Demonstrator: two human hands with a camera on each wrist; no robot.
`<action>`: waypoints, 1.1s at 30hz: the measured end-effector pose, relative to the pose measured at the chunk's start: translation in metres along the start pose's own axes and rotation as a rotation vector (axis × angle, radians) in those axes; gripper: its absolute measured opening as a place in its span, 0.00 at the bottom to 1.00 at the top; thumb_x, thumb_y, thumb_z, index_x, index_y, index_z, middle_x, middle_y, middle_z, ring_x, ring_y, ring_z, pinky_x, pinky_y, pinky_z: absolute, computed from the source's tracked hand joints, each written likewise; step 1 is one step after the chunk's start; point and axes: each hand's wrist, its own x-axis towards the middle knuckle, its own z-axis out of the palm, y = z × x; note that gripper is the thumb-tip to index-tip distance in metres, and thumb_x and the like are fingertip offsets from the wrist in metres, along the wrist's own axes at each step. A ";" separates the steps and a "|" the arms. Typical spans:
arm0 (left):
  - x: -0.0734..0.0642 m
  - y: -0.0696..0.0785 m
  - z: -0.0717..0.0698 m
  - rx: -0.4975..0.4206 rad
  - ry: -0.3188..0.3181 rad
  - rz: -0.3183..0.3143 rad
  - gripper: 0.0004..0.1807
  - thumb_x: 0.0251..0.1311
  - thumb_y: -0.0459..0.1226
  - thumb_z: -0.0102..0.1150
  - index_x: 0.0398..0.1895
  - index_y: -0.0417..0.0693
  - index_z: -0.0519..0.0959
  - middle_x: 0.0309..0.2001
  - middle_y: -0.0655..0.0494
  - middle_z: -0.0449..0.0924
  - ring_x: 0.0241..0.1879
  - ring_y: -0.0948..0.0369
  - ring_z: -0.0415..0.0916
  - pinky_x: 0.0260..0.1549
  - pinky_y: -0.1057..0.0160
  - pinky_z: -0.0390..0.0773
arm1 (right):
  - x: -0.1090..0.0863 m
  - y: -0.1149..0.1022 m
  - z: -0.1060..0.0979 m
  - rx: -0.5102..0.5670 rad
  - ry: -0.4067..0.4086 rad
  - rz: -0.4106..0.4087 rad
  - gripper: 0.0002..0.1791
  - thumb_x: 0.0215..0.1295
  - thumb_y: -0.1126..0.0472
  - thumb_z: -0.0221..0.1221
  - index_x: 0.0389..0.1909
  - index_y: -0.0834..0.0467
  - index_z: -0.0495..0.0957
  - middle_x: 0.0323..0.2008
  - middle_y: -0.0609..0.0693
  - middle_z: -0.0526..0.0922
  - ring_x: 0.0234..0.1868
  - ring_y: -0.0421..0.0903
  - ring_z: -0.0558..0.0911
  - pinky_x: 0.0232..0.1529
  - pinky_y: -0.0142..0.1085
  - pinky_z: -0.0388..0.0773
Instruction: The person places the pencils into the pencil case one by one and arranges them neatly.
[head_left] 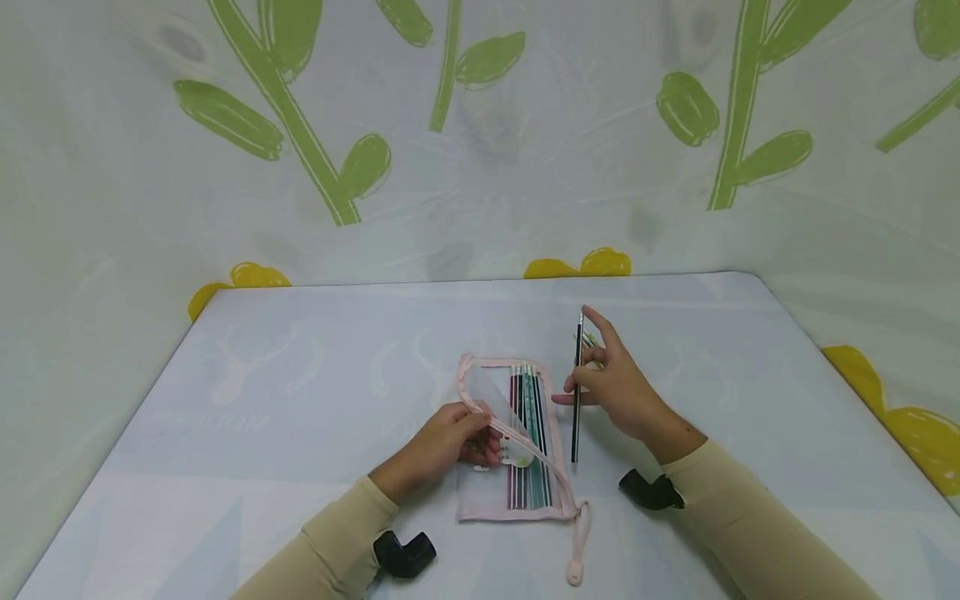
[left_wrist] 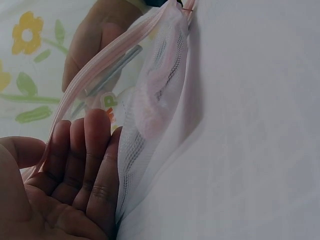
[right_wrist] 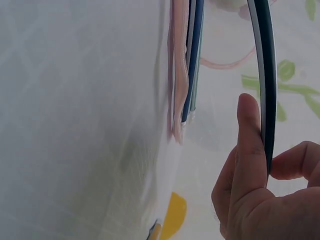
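A mesh pencil pouch [head_left: 480,500] with pink zipper trim lies on the table, several striped pencils [head_left: 537,483] side by side within it. My left hand [head_left: 450,433] pinches the pouch's zipped edge and lifts the flap. In the left wrist view its fingers [left_wrist: 97,150] are inside the raised mouth, the thumb on the pink zipper [left_wrist: 82,85]. Right of the pouch, my right hand [head_left: 618,387] holds a dark pencil [head_left: 576,425] roughly lengthwise, apart from the pouch. The right wrist view shows this pencil [right_wrist: 267,75] between thumb and fingers.
A small green-and-white item [head_left: 589,340] shows behind the right hand, partly hidden. The pouch's pink strap [head_left: 576,571] trails toward the table's front. A white table [head_left: 300,492] reaches back to a wall sheet [head_left: 525,183] printed with leaves. Each sleeve carries a black wrist mount [head_left: 405,557].
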 end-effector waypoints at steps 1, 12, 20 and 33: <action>0.000 0.000 0.000 0.000 -0.001 -0.002 0.20 0.76 0.37 0.37 0.42 0.26 0.75 0.32 0.56 0.79 0.31 0.62 0.82 0.39 0.59 0.86 | 0.000 0.000 0.001 -0.009 0.001 0.002 0.52 0.65 0.75 0.49 0.79 0.33 0.38 0.46 0.56 0.58 0.35 0.53 0.82 0.43 0.51 0.86; 0.000 -0.002 0.000 -0.008 -0.008 0.009 0.20 0.76 0.36 0.39 0.43 0.24 0.74 0.32 0.55 0.79 0.30 0.63 0.82 0.39 0.59 0.86 | -0.002 0.001 0.005 -0.060 -0.022 0.032 0.52 0.65 0.73 0.53 0.78 0.37 0.36 0.46 0.59 0.62 0.34 0.51 0.84 0.47 0.50 0.85; -0.001 0.000 -0.001 -0.017 -0.011 0.003 0.20 0.76 0.36 0.39 0.44 0.23 0.74 0.33 0.53 0.78 0.31 0.62 0.82 0.41 0.57 0.86 | -0.002 0.003 0.003 -0.110 -0.061 -0.038 0.51 0.62 0.73 0.52 0.78 0.42 0.37 0.41 0.56 0.62 0.30 0.47 0.80 0.37 0.44 0.84; -0.001 0.000 -0.001 -0.033 -0.009 -0.006 0.20 0.76 0.36 0.37 0.43 0.23 0.74 0.32 0.55 0.78 0.31 0.63 0.82 0.41 0.58 0.86 | 0.004 0.000 0.011 -0.137 -0.088 0.001 0.50 0.63 0.71 0.55 0.78 0.41 0.38 0.42 0.57 0.65 0.32 0.49 0.79 0.35 0.44 0.85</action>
